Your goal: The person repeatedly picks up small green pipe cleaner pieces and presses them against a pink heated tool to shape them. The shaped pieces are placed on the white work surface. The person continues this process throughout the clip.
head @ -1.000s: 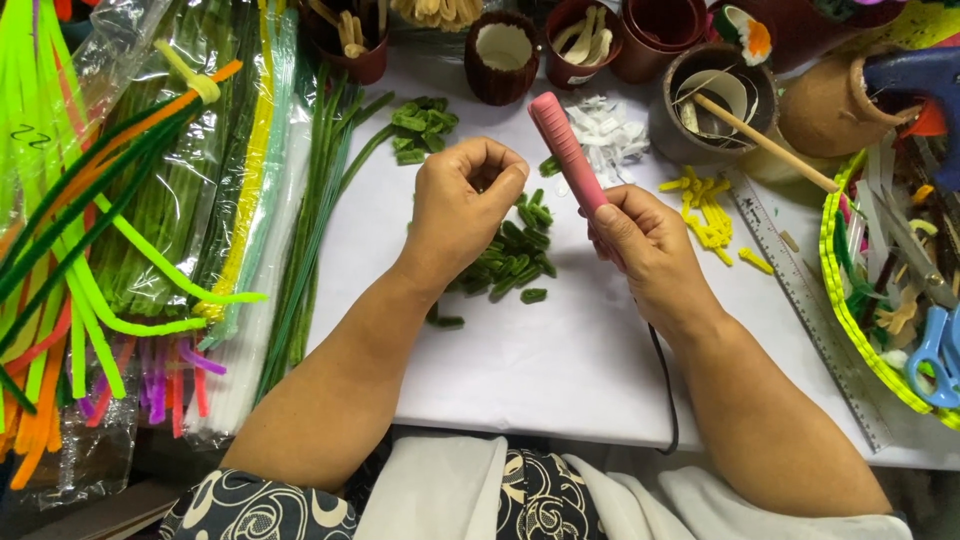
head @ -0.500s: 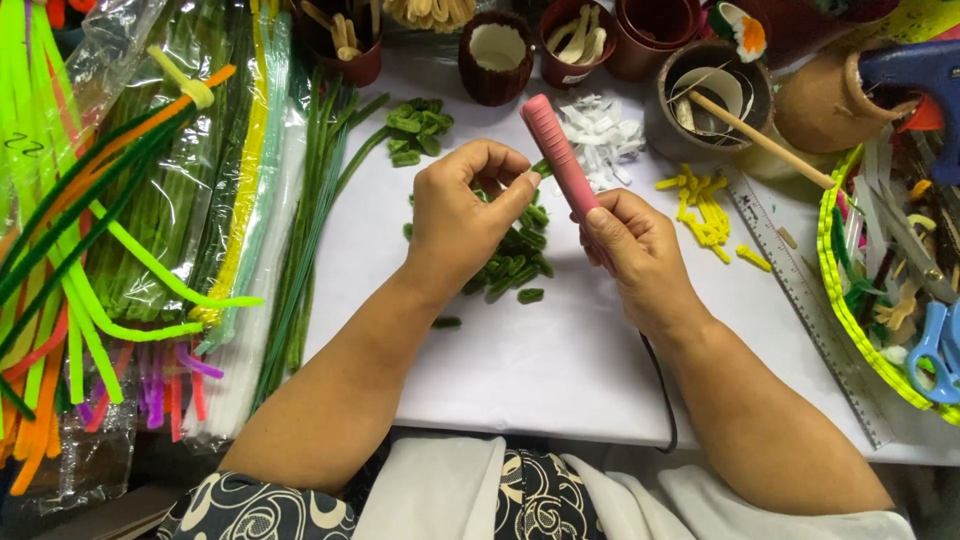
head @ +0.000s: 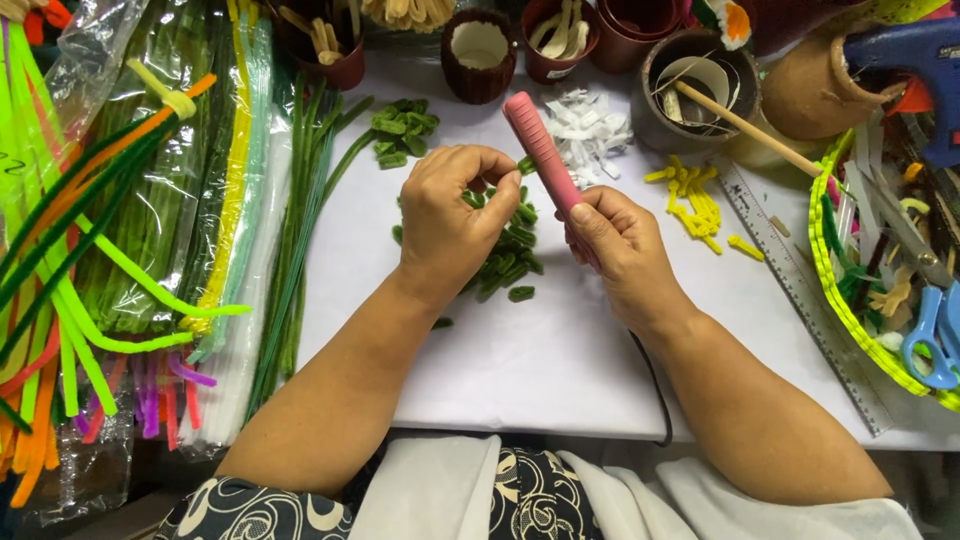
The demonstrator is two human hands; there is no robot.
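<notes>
Left hand: [head: 450, 225] curled, fingertips pinched on a small green pipe-cleaner piece [head: 527, 165] right beside the pink tool; a second ago it was a loose fist lower down, so it has risen to the tool.
Right hand: [head: 620, 245] wrapped firmly around the lower end of the pink tool [head: 545, 155], a ribbed pink rod with a dark cord trailing off the table edge; the grip looks the same as a second ago.
What changed: the green piece now meets the rod's side, so I judge shaping of that piece is just starting.
Under the hands: a heap of cut green pieces [head: 510, 255] lies on the white table [head: 520, 370], between both wrists.
Further out, left: long green stems [head: 300, 230] and bundled pipe cleaners in green, yellow and orange [head: 120, 230].
Further out, right: yellow cut pieces [head: 695, 195], white scraps [head: 590, 125], a ruler [head: 800, 290], a basket with blue scissors [head: 930, 330].
Back edge: brown cups [head: 480, 55] holding sticks.
</notes>
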